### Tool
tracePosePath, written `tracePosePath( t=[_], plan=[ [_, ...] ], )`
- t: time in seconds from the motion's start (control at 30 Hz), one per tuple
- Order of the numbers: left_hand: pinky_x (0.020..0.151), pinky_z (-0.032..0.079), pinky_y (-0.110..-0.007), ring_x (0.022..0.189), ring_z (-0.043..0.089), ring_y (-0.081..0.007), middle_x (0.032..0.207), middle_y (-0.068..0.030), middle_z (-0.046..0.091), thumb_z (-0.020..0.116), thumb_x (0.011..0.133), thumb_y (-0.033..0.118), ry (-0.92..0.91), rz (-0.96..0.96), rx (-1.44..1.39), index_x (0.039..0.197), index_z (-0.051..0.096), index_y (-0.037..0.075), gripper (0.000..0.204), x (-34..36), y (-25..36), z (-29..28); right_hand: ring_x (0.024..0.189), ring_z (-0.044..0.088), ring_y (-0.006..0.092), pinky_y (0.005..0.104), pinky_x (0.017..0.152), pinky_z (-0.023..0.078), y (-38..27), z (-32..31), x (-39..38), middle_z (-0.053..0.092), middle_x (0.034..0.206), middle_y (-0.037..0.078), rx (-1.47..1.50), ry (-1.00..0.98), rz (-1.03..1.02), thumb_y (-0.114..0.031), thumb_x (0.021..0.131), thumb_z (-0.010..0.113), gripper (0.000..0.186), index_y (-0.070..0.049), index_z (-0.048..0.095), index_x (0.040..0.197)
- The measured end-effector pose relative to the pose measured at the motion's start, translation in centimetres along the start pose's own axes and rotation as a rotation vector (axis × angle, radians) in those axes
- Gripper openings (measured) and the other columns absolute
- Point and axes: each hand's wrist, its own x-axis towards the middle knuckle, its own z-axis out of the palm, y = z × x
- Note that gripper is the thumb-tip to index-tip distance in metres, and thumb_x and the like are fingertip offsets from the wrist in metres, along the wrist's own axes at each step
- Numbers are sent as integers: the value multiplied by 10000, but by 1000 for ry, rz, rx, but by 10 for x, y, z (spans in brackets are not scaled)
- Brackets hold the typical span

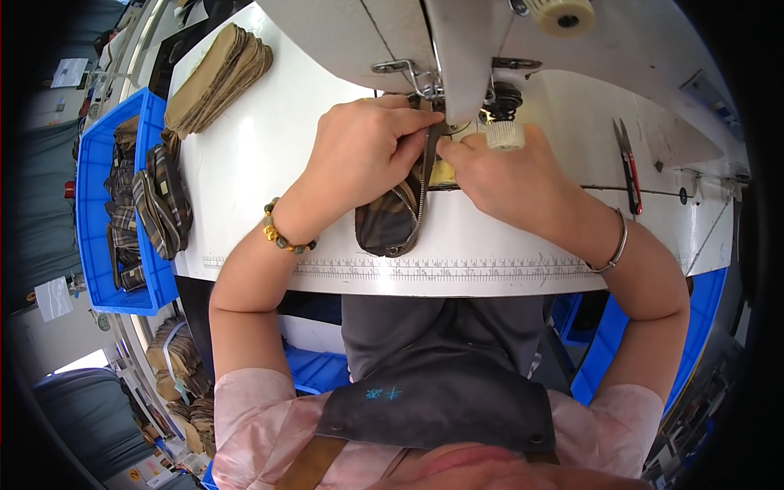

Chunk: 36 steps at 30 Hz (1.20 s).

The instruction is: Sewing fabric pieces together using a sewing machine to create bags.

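Observation:
A dark plaid zippered pouch (384, 222) lies on the white sewing table, its far end under the needle area of a sewing machine (469, 49). A metal zipper (424, 175) runs along its right edge and curves round the near end. My left hand (359, 151) rests over the pouch's far part, thumb and fingers closed on the fabric beside the presser foot. From the right, my right hand (510, 175) has its fingers curled, the tips pinching the pouch's edge close to the needle. The machine head partly hides the needle and the fingertips.
Red-handled scissors (631, 171) lie at the right. A stack of brown fabric pieces (219, 77) sits at the far left. Beside it, a blue bin (94, 204) holds plaid pouches, and one pouch (161, 200) hangs over its rim. A printed ruler (490, 268) follows the table's front edge.

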Motion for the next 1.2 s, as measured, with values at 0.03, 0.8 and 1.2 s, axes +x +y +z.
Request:
tracePosePath(
  t=[0.03,0.8,1.2],
  plan=[
    [594,537,-384,700,680,-281,821,-47,700,704,838,127,10,4,-2,993,801,127,183,1,0,1,545,663,261,386,493,501,0,0,-1,617,581,105,-1,-1,0,-88,783,651,30,-76,678,775],
    [930,479,-419,669,610,-195,676,6,579,820,760,178,38,-13,16,994,771,188,239,-12,10,-24,603,683,242,385,529,531,-2,0,-5,643,639,67,97,-128,-118,-169,811,660,101,-74,692,805],
    [919,476,-380,873,598,-198,889,38,665,828,625,141,166,242,138,846,733,126,242,-14,13,-11,519,607,203,334,458,470,3,-3,3,550,607,25,-88,165,-170,-169,749,687,122,-112,580,735]
  ],
)
